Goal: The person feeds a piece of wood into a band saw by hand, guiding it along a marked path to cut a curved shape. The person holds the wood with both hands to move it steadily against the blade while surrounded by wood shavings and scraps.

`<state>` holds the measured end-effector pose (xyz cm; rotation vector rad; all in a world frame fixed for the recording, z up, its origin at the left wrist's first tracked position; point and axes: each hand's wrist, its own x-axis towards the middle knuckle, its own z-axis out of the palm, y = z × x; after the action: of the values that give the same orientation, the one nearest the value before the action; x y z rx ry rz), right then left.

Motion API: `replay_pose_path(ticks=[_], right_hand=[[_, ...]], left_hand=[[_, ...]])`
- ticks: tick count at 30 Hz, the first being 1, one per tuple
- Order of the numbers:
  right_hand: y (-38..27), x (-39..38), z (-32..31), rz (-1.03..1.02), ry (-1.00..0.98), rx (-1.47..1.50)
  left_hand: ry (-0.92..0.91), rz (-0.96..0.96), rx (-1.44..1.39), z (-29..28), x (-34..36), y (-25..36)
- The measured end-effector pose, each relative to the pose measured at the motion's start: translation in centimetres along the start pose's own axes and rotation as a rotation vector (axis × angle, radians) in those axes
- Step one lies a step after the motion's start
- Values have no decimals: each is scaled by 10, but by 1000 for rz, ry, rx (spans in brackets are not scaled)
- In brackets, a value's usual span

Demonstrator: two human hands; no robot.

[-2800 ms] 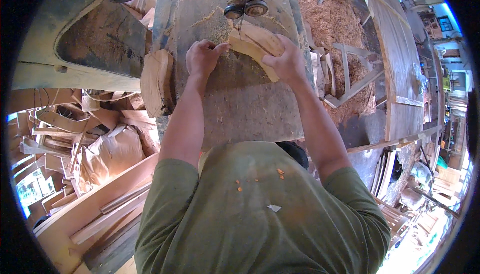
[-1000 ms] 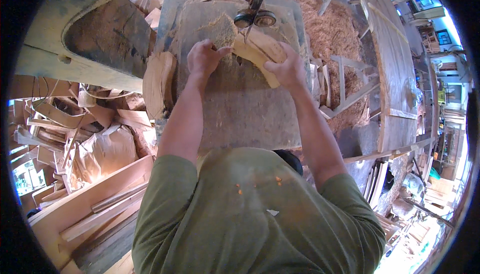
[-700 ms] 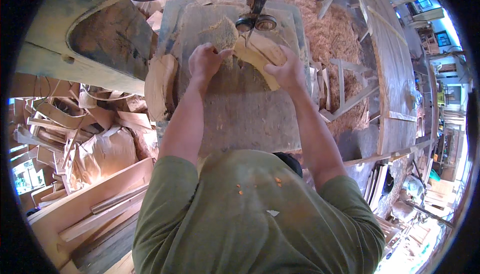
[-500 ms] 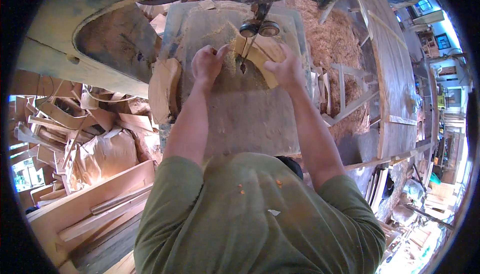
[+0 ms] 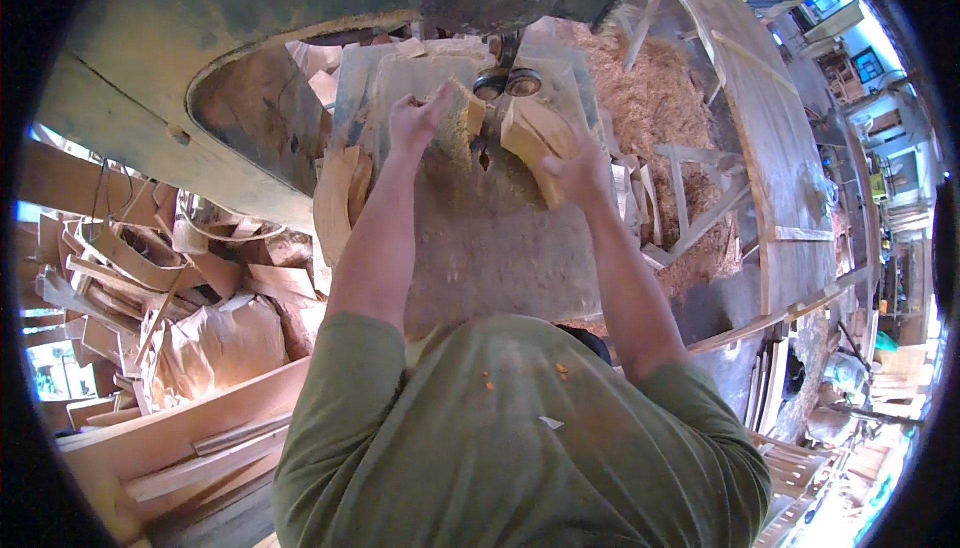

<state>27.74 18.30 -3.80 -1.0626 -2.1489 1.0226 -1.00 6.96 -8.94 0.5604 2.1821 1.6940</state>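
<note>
Holding in my right hand (image 5: 582, 173): one curved, pale-yellow wooden block (image 5: 528, 136), thumb across its near side, other fingers mostly hidden. Block's place: on the worn, grey-brown rectangular tabletop (image 5: 490, 268), right of a small dark hole (image 5: 485, 161). Left hand (image 5: 414, 128): fingers curled, thumb stretched toward a small, sawdust-coated yellow wooden piece (image 5: 475, 116); whether I grip it, I cannot tell. Between both pieces: a gap, two dark, round metal guide wheels (image 5: 523, 82) above its far end. Right table edge: near my right hand. Left edge: thick, tan curved wood (image 5: 334, 198), just beside my left forearm (image 5: 378, 248). Nearer me: broad open tabletop.
</note>
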Motion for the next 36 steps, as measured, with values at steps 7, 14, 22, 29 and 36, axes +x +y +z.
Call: replay_pose_path(ticks=[7,14,22,29,36], right_hand=[[-9,-85,-47,154,2,-90],[-21,-131,-66,222,34,-100],[-2,-132,-67,151,24,-24],[46,-131,-62,202,-92,423],[38,-161,-76,494,-49,835]], left_hand=[[-137,-12,-49,-3,27,-27],[24,29,120,-32,5,-29],[266,553,669,-33,-38,-62],[19,538,898,-60,-177,-32],[-414,-106,589,-178,-306,-22]])
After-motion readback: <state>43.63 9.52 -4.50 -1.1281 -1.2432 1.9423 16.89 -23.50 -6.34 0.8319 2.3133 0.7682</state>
